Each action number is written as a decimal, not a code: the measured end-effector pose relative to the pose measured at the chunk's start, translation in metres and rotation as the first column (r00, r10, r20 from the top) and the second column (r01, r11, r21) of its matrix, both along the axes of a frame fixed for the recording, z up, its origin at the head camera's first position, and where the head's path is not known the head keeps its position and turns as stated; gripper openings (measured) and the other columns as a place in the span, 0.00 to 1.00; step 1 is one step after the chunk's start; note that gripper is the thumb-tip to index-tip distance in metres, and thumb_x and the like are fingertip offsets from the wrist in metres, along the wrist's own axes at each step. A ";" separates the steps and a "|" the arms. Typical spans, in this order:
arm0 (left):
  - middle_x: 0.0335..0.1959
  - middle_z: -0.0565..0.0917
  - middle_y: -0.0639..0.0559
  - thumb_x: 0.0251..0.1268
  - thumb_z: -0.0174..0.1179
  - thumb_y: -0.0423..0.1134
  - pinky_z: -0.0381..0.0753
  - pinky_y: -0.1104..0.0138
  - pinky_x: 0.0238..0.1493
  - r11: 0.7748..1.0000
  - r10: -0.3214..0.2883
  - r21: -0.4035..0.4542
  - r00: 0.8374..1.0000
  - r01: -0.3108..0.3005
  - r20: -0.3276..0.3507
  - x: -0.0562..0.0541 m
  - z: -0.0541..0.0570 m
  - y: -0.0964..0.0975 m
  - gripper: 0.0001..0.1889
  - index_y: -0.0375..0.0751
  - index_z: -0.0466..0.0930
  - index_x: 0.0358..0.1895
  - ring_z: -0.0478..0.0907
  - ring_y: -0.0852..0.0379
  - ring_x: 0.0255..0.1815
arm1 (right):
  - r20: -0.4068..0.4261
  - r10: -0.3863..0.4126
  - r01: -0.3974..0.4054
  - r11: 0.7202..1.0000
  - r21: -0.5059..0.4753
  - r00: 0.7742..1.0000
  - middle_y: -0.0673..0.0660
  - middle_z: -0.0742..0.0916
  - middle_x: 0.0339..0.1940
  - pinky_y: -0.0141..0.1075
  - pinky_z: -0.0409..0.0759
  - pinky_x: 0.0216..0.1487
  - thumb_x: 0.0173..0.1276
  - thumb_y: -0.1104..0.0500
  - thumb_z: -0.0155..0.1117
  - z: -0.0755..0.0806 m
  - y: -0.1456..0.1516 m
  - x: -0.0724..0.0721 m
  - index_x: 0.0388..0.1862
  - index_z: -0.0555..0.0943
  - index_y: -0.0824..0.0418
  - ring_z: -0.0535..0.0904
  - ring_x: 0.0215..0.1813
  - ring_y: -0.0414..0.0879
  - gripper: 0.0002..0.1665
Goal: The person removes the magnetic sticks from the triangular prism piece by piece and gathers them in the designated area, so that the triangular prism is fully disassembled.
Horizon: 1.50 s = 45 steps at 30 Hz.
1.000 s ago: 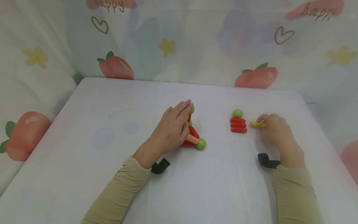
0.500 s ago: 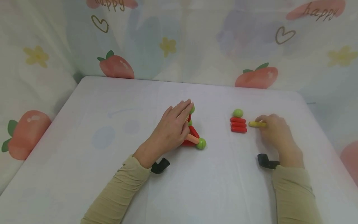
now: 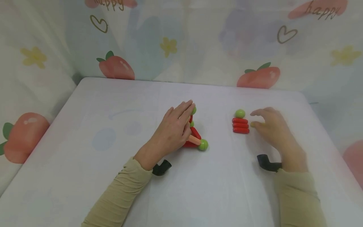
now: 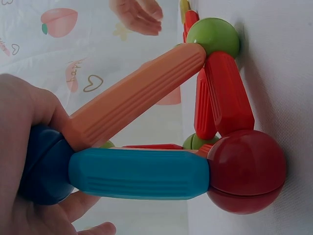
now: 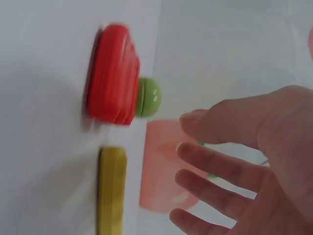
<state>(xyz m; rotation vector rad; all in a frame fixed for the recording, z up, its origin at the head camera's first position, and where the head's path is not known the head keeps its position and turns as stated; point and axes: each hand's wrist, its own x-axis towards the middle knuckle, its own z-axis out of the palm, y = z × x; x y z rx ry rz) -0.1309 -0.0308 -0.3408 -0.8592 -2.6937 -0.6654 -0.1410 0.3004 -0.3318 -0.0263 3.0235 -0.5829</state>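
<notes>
My left hand (image 3: 171, 130) holds the dark blue ball (image 4: 45, 164) at the top of a frame built of toy sticks and balls. From this ball an orange stick (image 4: 139, 95) runs to a green ball (image 4: 215, 36), and a blue stick (image 4: 139, 174) to a red ball (image 4: 247, 171). Red sticks (image 4: 230, 93) link the lower balls. Over at the right, my right hand (image 3: 273, 129) hovers with fingers spread, holding nothing. Below it a yellow stick (image 5: 111, 191) lies on the table, mostly hidden in the head view by the hand.
Beside the right hand, three red sticks (image 3: 240, 125) lie side by side, with a loose green ball (image 3: 240, 113) behind them. Black curved pieces sit by the left wrist (image 3: 146, 159) and the right wrist (image 3: 295, 160). A patterned curtain (image 3: 198, 41) hangs behind the white table (image 3: 204, 189).
My right hand has let go of the yellow stick, leaving it to the right of the red sticks, and its fingers have spread and lifted. The left hand stays put.
</notes>
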 end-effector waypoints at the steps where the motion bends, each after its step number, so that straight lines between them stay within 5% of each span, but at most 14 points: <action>1: 0.77 0.64 0.47 0.68 0.51 0.34 0.61 0.45 0.75 1.000 0.001 0.003 1.000 -0.001 0.002 0.000 0.000 0.000 0.31 0.39 0.61 0.75 0.61 0.49 0.77 | -0.011 0.018 -0.018 1.000 -0.009 1.000 0.71 0.72 0.63 0.68 0.67 0.64 0.71 0.62 0.59 0.002 -0.004 0.001 0.63 0.75 0.65 0.63 0.66 0.69 0.22; 5: 0.77 0.63 0.47 0.68 0.51 0.33 0.61 0.45 0.75 1.000 0.002 0.003 1.000 -0.002 0.009 0.000 0.001 0.000 0.31 0.39 0.61 0.75 0.61 0.49 0.78 | -0.086 0.092 -0.096 0.994 -0.045 0.992 0.69 0.75 0.60 0.65 0.69 0.63 0.70 0.64 0.59 0.007 -0.020 0.005 0.58 0.78 0.65 0.66 0.64 0.67 0.18; 12: 0.77 0.63 0.47 0.67 0.51 0.33 0.60 0.46 0.75 1.000 0.009 -0.014 1.000 -0.009 0.018 0.001 0.002 -0.002 0.32 0.39 0.60 0.76 0.60 0.49 0.78 | -0.244 0.232 -0.257 0.963 -0.077 0.942 0.67 0.81 0.52 0.60 0.75 0.57 0.68 0.67 0.61 0.009 -0.040 0.011 0.50 0.81 0.66 0.73 0.57 0.63 0.12; 19: 0.77 0.62 0.47 0.67 0.51 0.33 0.61 0.46 0.75 1.000 0.011 -0.017 1.000 -0.011 0.013 0.001 0.002 -0.003 0.32 0.39 0.60 0.76 0.60 0.49 0.78 | -0.214 0.307 -0.335 0.936 -0.106 0.927 0.61 0.82 0.51 0.55 0.78 0.55 0.68 0.67 0.62 0.011 -0.065 0.017 0.50 0.82 0.61 0.76 0.54 0.58 0.13; 24: 0.77 0.62 0.47 0.67 0.52 0.34 0.61 0.46 0.75 0.999 0.015 -0.033 1.000 -0.015 0.015 0.002 0.001 -0.002 0.32 0.40 0.60 0.76 0.60 0.48 0.78 | -0.202 0.396 -0.421 0.902 -0.098 0.896 0.57 0.83 0.51 0.48 0.81 0.50 0.67 0.66 0.64 0.006 -0.079 0.023 0.50 0.83 0.59 0.78 0.51 0.54 0.13; 35: 0.77 0.63 0.47 0.67 0.53 0.34 0.62 0.45 0.75 0.999 0.007 -0.034 1.000 -0.007 0.001 0.000 0.001 -0.001 0.32 0.39 0.60 0.75 0.61 0.48 0.77 | -0.166 0.519 -0.542 0.824 -0.163 0.839 0.55 0.83 0.53 0.48 0.82 0.58 0.66 0.68 0.65 -0.003 -0.111 0.031 0.54 0.81 0.60 0.80 0.57 0.52 0.17; 45: 0.76 0.64 0.46 0.65 0.50 0.31 0.63 0.44 0.73 1.000 -0.011 -0.001 1.000 0.011 -0.026 0.000 0.000 0.000 0.31 0.37 0.63 0.74 0.62 0.47 0.77 | -0.245 0.582 -0.630 0.735 -0.251 0.775 0.52 0.84 0.50 0.42 0.84 0.52 0.67 0.67 0.66 -0.014 -0.133 0.038 0.58 0.78 0.61 0.79 0.49 0.42 0.20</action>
